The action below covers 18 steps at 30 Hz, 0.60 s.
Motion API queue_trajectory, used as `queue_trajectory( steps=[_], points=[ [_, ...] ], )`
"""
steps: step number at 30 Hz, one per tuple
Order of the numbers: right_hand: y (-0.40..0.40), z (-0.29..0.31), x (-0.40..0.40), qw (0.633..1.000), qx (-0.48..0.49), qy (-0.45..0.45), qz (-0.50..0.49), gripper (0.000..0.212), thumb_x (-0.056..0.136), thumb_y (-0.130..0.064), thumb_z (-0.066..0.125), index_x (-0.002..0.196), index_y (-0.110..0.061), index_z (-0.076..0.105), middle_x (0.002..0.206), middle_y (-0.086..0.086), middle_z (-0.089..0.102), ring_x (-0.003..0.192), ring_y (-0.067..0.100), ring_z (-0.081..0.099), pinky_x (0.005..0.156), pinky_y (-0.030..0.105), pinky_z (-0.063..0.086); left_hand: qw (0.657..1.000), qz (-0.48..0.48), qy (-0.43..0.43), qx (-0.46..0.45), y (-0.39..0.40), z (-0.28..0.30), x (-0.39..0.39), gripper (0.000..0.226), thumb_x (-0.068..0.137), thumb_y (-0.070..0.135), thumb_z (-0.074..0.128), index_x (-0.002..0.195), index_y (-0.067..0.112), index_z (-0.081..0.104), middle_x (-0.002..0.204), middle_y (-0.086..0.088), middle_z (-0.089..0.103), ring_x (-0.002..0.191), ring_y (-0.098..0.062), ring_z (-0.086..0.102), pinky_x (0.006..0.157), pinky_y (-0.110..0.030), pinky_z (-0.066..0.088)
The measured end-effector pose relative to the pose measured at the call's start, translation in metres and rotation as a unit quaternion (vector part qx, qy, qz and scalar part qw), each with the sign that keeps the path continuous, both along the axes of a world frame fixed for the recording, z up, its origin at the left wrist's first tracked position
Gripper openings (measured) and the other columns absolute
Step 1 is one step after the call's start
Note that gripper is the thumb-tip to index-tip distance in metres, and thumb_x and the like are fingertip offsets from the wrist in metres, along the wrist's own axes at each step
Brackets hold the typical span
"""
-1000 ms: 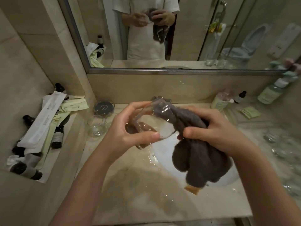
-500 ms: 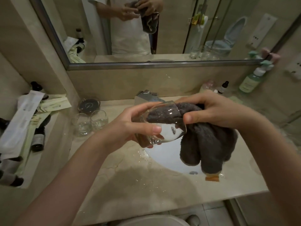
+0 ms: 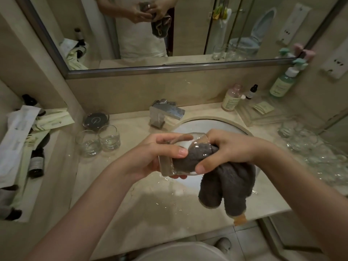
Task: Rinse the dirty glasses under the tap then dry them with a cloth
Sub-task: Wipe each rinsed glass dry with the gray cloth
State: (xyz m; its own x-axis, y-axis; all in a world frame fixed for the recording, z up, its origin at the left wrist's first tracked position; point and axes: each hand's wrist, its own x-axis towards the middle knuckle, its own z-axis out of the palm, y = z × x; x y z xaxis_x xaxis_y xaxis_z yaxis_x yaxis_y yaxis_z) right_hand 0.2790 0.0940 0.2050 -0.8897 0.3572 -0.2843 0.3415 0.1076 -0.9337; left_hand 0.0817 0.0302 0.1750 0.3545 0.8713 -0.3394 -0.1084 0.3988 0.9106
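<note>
1. Both hands meet at the centre of the frame, above the near rim of the sink (image 3: pixel 211 123). The left hand (image 3: pixel 150 157) curls round a clear glass (image 3: pixel 180 159), thumb along its near side and fingers behind it. The right hand (image 3: pixel 226 149) pinches a grey cloth (image 3: pixel 226 183) bunched at the glass's mouth.
2. The glass lies on its side, its long axis running left to right across the frame: thick base toward the left hand, mouth toward the right. Part of the cloth is pushed inside; the rest hangs down at lower right.
3. Judging by this, drying is in hand. Since the mouth faces the right hand, that hand is placed to twist the cloth inside while the left steadies the glass.
4. Two more glasses (image 3: pixel 99 141) stand upright at centre left, beside the tap (image 3: pixel 165 113); others sit blurred at the right edge
</note>
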Motion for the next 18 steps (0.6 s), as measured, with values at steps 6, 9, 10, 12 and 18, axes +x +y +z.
queue_trajectory(
  steps=[6,9,10,12,18],
  points=[
    [-0.007,-0.034,0.016,0.990,-0.121,0.044,-0.057,0.008,0.070,-0.021,0.072,0.076,-0.017,0.074,0.073,-0.001,0.069,0.068,0.010,0.065,0.066,0.018,0.049,1.000,-0.014,-0.016,-0.012,-0.006,-0.010,0.006,0.063,0.057,0.033,0.079,0.119,0.037,0.068,0.119,-0.011,0.069,0.081,-0.043,0.071,0.063,-0.038,0.058],
    [-0.009,-0.049,0.021,0.976,-0.174,0.071,-0.108,0.025,0.070,-0.020,0.069,0.086,0.000,0.070,0.079,0.005,0.070,0.074,0.015,0.067,0.069,0.021,0.051,0.999,-0.010,-0.028,0.021,-0.011,-0.010,0.008,0.065,0.055,0.026,0.082,0.117,0.041,0.067,0.123,-0.005,0.067,0.093,-0.038,0.072,0.068,-0.041,0.059],
    [-0.010,-0.050,0.021,0.975,-0.178,0.076,-0.111,0.029,0.070,-0.020,0.069,0.088,0.003,0.068,0.081,0.006,0.070,0.075,0.015,0.066,0.070,0.021,0.051,0.999,0.003,-0.009,0.048,-0.012,-0.011,0.010,0.065,0.054,0.024,0.083,0.115,0.041,0.068,0.120,-0.001,0.068,0.093,-0.035,0.072,0.065,-0.040,0.059],
    [-0.012,-0.048,0.019,0.974,-0.175,0.092,-0.107,0.019,0.071,-0.019,0.068,0.084,-0.006,0.073,0.079,0.002,0.071,0.073,0.012,0.067,0.069,0.018,0.051,0.994,0.041,0.014,0.096,-0.015,-0.011,0.013,0.058,0.051,0.023,0.083,0.105,0.038,0.072,0.107,0.008,0.070,0.088,-0.032,0.073,0.058,-0.037,0.059],
    [-0.018,-0.010,0.018,0.990,-0.111,0.072,-0.059,0.013,0.061,-0.027,0.077,0.073,-0.021,0.075,0.073,-0.003,0.069,0.070,0.011,0.066,0.067,0.019,0.050,0.990,0.111,-0.083,0.029,-0.025,0.001,0.018,0.052,0.047,0.022,0.078,0.098,0.025,0.075,0.112,-0.012,0.068,0.068,-0.040,0.071,0.047,-0.033,0.055]
  ],
)
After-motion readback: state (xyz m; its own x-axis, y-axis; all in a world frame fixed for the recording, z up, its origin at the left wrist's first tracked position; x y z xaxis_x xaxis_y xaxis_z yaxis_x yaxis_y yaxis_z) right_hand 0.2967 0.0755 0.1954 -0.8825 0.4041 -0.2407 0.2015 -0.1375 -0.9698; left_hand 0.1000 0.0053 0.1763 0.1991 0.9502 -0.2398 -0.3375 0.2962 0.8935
